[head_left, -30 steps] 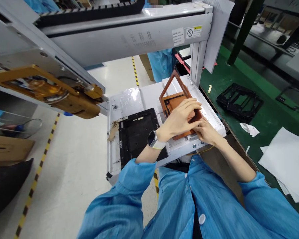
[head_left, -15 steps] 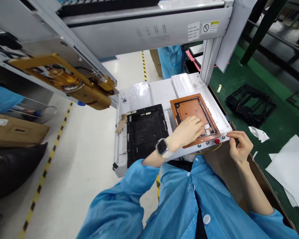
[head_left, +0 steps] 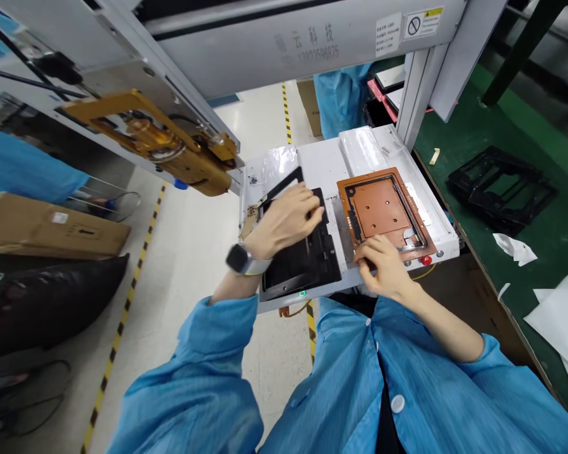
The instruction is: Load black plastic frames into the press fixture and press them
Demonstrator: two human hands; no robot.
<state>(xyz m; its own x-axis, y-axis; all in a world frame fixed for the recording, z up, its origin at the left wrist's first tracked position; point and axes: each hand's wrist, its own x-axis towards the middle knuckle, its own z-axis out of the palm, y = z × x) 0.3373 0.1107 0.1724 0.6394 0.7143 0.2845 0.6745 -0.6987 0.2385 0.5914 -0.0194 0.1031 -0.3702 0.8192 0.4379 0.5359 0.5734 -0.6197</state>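
Note:
My left hand [head_left: 286,217], with a watch on the wrist, is closed on a thin black frame [head_left: 284,184]. The frame is tilted, its far edge raised off the black fixture plate [head_left: 307,277] on the left of the machine bed. My fingers hide part of the frame. To the right lies an orange-brown fixture plate [head_left: 381,205] with a dark frame-like piece around its recess and a small silvery patch near its front corner. My right hand [head_left: 381,265] is at that plate's near left corner, fingers curled together; whatever they may hold is hidden.
A golden cylindrical machine head [head_left: 189,161] hangs at upper left under a grey crossbeam [head_left: 307,50]. A red button [head_left: 426,260] sits on the bed's front edge. Black frames [head_left: 499,189] and white paper [head_left: 561,321] lie on the green bench at right.
My left hand has moved left from the orange-brown plate and taken hold of the black frame, tilting it up. My right hand has come left from the bed's right corner to the orange-brown plate.

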